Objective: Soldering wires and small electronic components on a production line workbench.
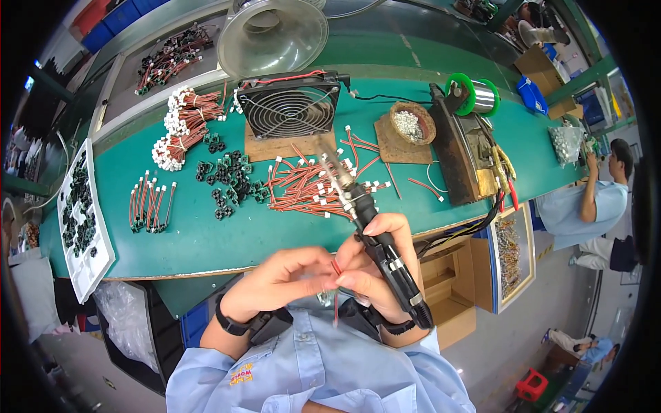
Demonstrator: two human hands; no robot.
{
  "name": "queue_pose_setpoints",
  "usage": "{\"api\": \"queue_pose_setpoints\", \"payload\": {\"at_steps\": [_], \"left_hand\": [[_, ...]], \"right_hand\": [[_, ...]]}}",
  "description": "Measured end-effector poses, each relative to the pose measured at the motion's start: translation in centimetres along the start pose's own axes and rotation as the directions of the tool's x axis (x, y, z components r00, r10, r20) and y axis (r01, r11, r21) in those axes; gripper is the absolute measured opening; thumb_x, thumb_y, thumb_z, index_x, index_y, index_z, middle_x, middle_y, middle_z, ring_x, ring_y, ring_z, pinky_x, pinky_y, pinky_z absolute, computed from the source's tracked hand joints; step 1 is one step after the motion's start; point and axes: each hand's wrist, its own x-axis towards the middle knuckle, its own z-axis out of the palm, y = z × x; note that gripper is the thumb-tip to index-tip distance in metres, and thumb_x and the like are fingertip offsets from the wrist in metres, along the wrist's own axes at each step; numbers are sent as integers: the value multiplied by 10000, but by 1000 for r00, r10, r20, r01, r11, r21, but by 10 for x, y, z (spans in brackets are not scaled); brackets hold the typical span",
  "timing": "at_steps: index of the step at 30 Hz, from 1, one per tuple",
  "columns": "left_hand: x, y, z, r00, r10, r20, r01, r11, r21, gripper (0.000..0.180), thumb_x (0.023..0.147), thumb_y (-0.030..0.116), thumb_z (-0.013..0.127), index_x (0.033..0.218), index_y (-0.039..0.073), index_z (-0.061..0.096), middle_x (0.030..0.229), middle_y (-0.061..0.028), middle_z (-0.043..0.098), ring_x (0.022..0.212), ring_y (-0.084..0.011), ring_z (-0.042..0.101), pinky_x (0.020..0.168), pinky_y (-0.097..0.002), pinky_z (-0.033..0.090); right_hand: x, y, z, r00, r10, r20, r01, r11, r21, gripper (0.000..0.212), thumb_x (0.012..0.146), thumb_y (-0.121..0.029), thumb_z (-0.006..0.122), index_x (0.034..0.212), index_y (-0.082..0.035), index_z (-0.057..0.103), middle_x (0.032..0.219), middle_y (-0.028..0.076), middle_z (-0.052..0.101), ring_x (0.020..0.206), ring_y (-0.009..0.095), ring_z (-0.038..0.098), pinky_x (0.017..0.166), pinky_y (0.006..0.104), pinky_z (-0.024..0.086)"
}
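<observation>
Close to my chest, at the near edge of the bench, both hands come together on a short red wire lead (pixel 336 267). My left hand (pixel 279 279) pinches it between thumb and fingers. My right hand (pixel 368 286) steadies the lead with its fingertips while gripping a black soldering iron (pixel 394 265), its metal tip pointing up and away over the bench. A small greenish part (pixel 325 297) shows below my fingers, blurred. Beyond the hands lie a pile of red-black wire leads with white connectors (pixel 310 186) and a cluster of small green-and-black parts (pixel 231 175).
A black fan (pixel 290 110) stands at the back, before a clear funnel hood (pixel 275 38). Right of it are a round bowl of small pale pieces (pixel 407 125), a soldering station (pixel 458 151) and a solder spool (pixel 476 96). A white tray (pixel 96 265) sits far left.
</observation>
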Motion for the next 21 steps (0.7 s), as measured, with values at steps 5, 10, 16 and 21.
{"api": "queue_pose_setpoints", "payload": {"at_steps": [5, 10, 16, 21], "left_hand": [[-11, 23, 1, 970, 157, -185, 7, 743, 669, 162, 822, 32, 584, 976, -17, 587, 878, -77, 576, 802, -152, 574, 699, -260, 456], [-14, 25, 14, 905, 294, -308, -10, 738, 674, 163, 766, -14, 598, 926, -42, 588, 868, -67, 555, 780, -118, 542, 676, -244, 443], [-14, 17, 10, 885, 230, -404, -115, 951, 288, 160, 806, -27, 585, 965, -39, 577, 896, -69, 559, 843, -125, 580, 720, -236, 467], [-12, 16, 9, 901, 178, -396, -141, 983, 122, 152, 830, -11, 572, 979, -36, 557, 942, -55, 556, 875, -110, 564, 765, -229, 455]], "right_hand": [[4, 9, -7, 980, -201, -14, 177, 892, -415, 502, 710, 61, 687, 1051, -72, 343, 800, 143, 583, 702, 154, 602, 583, 247, 482], [3, 11, -5, 982, -189, -8, 168, 888, -428, 449, 729, 75, 660, 1040, -68, 369, 812, 129, 582, 712, 132, 595, 617, 242, 484], [2, 6, -6, 995, -100, -11, 86, 901, -425, 444, 731, 86, 645, 1046, -63, 370, 808, 117, 577, 695, 104, 579, 604, 225, 472], [-1, 6, -4, 992, -123, -4, 106, 876, -470, 448, 723, 91, 644, 1045, -61, 372, 801, 114, 578, 664, 97, 568, 577, 212, 458]]}}
